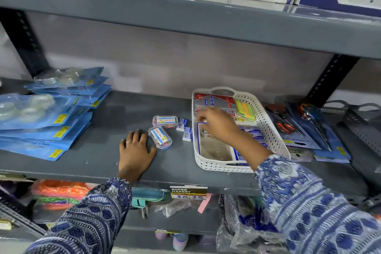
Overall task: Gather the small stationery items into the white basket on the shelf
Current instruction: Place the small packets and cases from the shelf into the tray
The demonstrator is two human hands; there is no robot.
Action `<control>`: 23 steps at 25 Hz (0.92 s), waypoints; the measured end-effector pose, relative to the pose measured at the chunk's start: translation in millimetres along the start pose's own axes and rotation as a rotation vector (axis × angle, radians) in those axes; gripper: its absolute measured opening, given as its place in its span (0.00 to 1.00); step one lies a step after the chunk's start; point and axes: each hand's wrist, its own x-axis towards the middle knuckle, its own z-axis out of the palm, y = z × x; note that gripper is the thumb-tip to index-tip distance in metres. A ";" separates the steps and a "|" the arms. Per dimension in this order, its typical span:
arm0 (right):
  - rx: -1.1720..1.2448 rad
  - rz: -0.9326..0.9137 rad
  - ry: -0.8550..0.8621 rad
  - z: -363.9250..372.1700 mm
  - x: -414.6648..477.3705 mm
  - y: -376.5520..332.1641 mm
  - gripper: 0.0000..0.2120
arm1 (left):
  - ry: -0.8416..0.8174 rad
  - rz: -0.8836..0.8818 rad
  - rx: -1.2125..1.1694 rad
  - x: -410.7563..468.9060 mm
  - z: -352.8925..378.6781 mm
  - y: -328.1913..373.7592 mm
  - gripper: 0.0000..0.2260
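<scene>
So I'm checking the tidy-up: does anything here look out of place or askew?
Yes. Two clear plastic boxes and two small white-and-blue packets lie loose at odd angles on the grey shelf, left of the white basket. The right hand reaches into it.

A white perforated plastic basket point(268, 128) with a cut-out handle at its far end is sitting on the grey metal shelf point(103, 156), its long side running away from the viewer. Inside it, a red and silver packet point(214, 100) is lying at the far end, a stack of yellow, green and orange sticky notes point(245, 110) is resting against the right wall, and blue and white packets point(239, 155) are lying nearer the front. Just left of the basket, two small white and blue erasers point(184, 129) are lying on the shelf. Further left, two small clear plastic boxes with printed labels point(161, 131) are sitting close together, the nearer one angled.
</scene>
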 end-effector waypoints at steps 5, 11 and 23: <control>-0.517 -0.171 -0.173 34.8 42.1 -51.8 0.15 | -0.015 0.001 0.000 0.6 0.1 -1.2 0.25; -0.728 -0.133 -0.318 60.0 58.9 -47.4 0.23 | -0.013 0.001 0.002 0.7 1.0 -2.7 0.24; -0.332 0.076 -0.337 71.3 49.4 -65.0 0.18 | -0.031 0.002 0.016 2.0 2.3 -2.0 0.24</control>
